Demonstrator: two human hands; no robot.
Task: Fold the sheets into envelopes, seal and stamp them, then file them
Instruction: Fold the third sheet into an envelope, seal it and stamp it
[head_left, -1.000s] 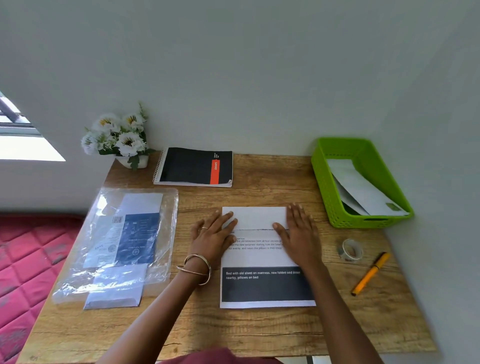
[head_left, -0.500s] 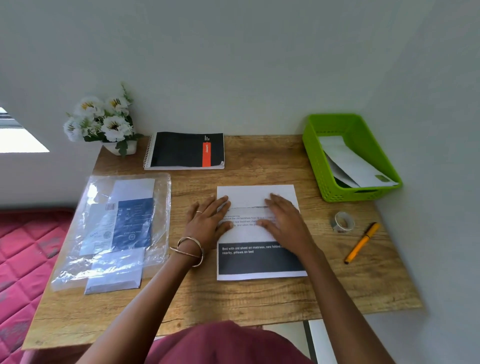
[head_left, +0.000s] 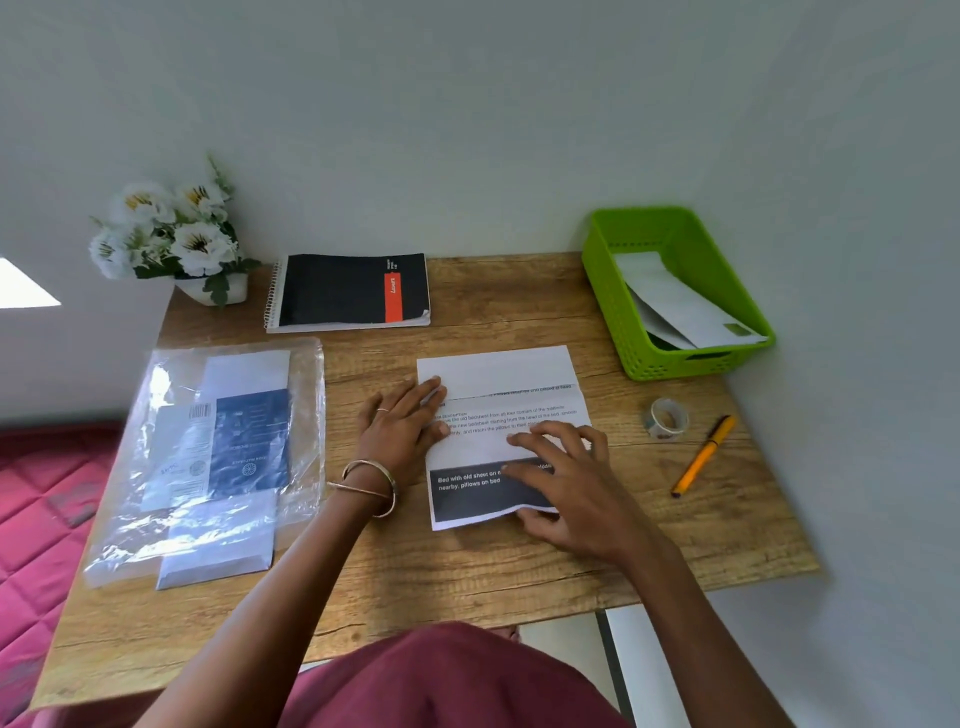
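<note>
Left hand (head_left: 402, 431) flat, pinning the printed sheet (head_left: 498, 415); right hand (head_left: 561, 488) pinching its near edge. If your pin slips, the second fold goes skewed.

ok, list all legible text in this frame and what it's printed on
"Bed with old sheet on ... nearby, pillows on bed": dark band of the sheet, middle hidden by the right hand.
Small paragraph higher on the sheet: too blurred to quote.
Notebook orange strip: brand word, unreadable.
Envelope pack label and barcode: too small to read.
</note>
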